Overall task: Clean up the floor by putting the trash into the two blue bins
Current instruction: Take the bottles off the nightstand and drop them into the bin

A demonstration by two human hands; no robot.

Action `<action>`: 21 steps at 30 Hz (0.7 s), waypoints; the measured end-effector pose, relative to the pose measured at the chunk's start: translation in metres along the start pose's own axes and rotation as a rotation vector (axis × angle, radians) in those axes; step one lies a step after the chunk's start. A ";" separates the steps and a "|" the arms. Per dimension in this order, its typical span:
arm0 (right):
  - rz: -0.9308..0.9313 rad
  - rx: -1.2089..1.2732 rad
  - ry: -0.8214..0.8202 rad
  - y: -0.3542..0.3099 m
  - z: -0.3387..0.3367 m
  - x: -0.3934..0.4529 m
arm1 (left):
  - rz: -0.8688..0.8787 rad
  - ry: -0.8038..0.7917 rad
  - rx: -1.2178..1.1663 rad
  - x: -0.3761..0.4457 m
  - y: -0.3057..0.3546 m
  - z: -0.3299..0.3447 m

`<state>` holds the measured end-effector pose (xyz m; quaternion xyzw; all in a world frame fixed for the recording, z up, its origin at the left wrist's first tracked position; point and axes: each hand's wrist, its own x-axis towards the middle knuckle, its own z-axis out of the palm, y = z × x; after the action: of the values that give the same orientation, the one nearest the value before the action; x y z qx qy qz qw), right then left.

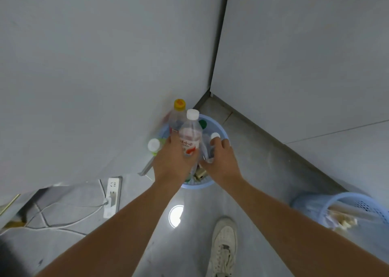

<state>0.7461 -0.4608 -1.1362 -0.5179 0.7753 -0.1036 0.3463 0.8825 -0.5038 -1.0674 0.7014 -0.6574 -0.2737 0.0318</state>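
A blue mesh bin (220, 130) stands in the corner of the room, filled with plastic bottles. My left hand (171, 163) is shut on a clear bottle with a white cap and a red-and-white label (190, 134), held upright over the bin. A yellow-capped bottle (179, 112) rises behind it, and a white-capped bottle (154, 145) leans at the bin's left edge. My right hand (221, 160) grips another clear white-capped bottle (210, 145) inside the bin. A second blue bin (357, 209) with pale trash stands at the lower right.
Grey walls meet at the corner behind the bin. A white power strip (112, 196) with cables lies on the floor at left. A white shoe (224, 247) stands on the grey floor below, beside a bright light reflection (175, 215).
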 end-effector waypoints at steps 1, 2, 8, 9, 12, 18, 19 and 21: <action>-0.006 0.008 0.008 0.002 0.002 0.001 | 0.005 -0.012 -0.001 0.003 0.001 0.004; -0.013 0.017 0.016 0.003 0.002 0.002 | 0.012 -0.025 -0.003 0.005 0.001 0.007; -0.001 -0.014 -0.001 0.008 -0.006 0.004 | 0.004 -0.098 0.019 0.016 0.008 0.018; -0.009 -0.021 0.005 0.008 -0.007 0.005 | 0.001 -0.109 0.032 0.018 0.009 0.018; -0.020 -0.024 0.020 0.006 -0.010 0.004 | -0.003 -0.132 0.057 0.019 0.011 0.018; -0.043 -0.108 0.038 0.002 -0.015 -0.006 | 0.027 -0.094 0.052 0.010 0.005 0.013; -0.047 -0.128 0.047 0.000 -0.018 -0.007 | 0.031 -0.090 0.060 0.009 0.003 0.011; -0.052 -0.167 0.053 -0.004 -0.025 -0.013 | 0.028 -0.084 0.091 0.005 0.001 0.004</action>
<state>0.7358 -0.4564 -1.1106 -0.5618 0.7766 -0.0613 0.2785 0.8802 -0.5072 -1.0719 0.6807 -0.6797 -0.2722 -0.0237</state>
